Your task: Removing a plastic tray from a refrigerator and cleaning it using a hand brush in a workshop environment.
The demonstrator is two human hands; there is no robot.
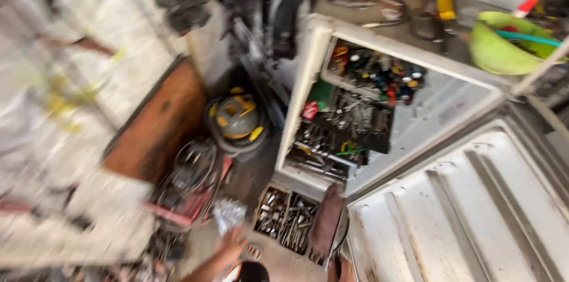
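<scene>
The view is motion-blurred. My left hand (pixel 233 242) reaches down at the bottom centre with its fingers loose and nothing in it. It hangs just below a crumpled clear plastic bag (pixel 228 214) on the floor. To its right is a wooden crate (pixel 284 220) full of metal tools. My right hand is out of sight. A dark patch of my clothing (pixel 249 272) shows at the bottom edge.
A white cabinet (pixel 308 80) stands open, its shelves packed with tools, and its ribbed door (pixel 474 211) swings out at right. A yellow-and-grey vacuum (pixel 237 119), coiled cables (pixel 189 175), a brown board (pixel 160 122) and a green basin (pixel 504 42) surround it.
</scene>
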